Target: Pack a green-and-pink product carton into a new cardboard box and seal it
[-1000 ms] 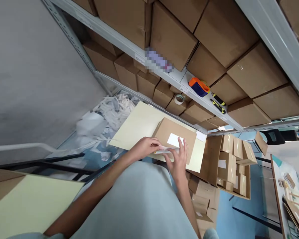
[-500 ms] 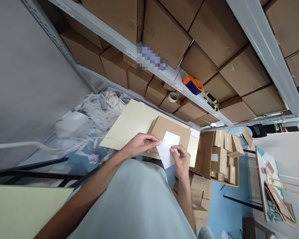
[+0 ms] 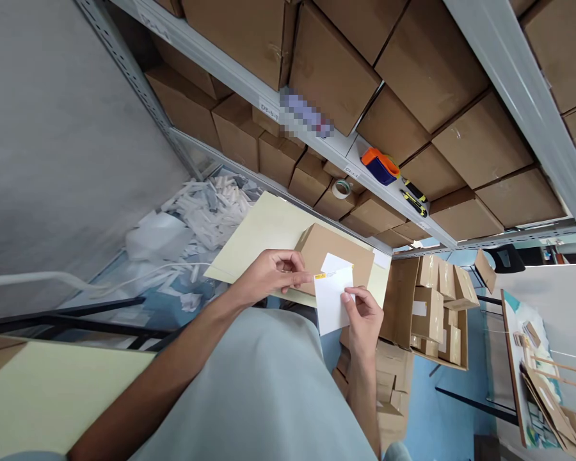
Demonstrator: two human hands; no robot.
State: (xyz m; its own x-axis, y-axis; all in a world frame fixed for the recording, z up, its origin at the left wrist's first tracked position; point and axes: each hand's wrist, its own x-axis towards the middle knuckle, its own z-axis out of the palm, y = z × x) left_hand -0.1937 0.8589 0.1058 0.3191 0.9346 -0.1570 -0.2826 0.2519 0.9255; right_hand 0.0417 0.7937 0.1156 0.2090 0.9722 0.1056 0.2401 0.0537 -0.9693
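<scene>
Sheet [image 3: 333,306] is hanging in front of the carton [image 3: 342,246], which is lying on the cream tabletop [image 3: 252,235]. Likely failure: paper creasing or swinging askew, since only small edge contacts are supporting it and the lower part is hanging free. Right hand [image 3: 365,315] is pinching the right edge, digits clamped on paper. Left hand [image 3: 278,271] is keeping thumb and finger nearly together at the top-left corner; can't tell if they're gripping it.

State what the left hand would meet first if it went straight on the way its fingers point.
The left hand would probably meet the white paper pinched in the right hand, near its upper-left corner; it may be touching there, since depth is unclear in this view.
</scene>
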